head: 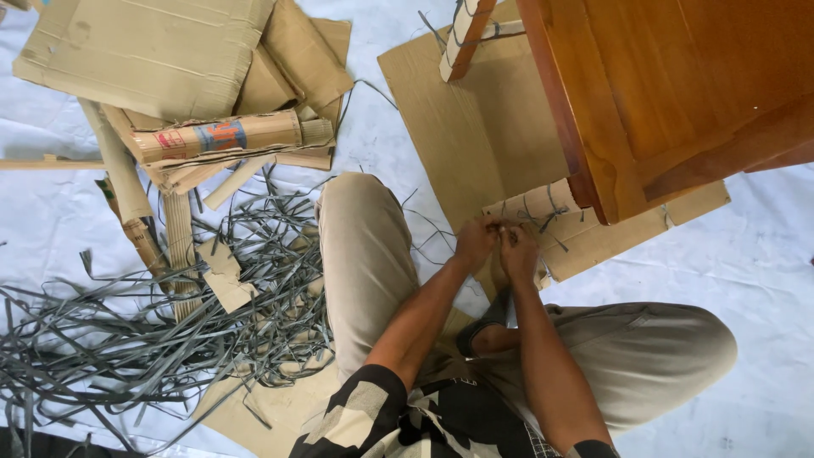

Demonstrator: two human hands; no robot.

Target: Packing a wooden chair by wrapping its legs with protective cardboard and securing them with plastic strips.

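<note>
Hands meet at a cardboard-wrapped piece under the wooden furniture corner: left hand and right hand both pinched on a grey strap w/ fingers curled tight, side by side. Cut straps heaped on the floor sheet beside the left knee. Risk, as I judge it: strap snaps free or its edge cuts a finger, since both pull bare-handed close together.

Loose grey strapping offcuts; stacked flattened cardboard; printed cardboard tube; white floor sheet.
</note>
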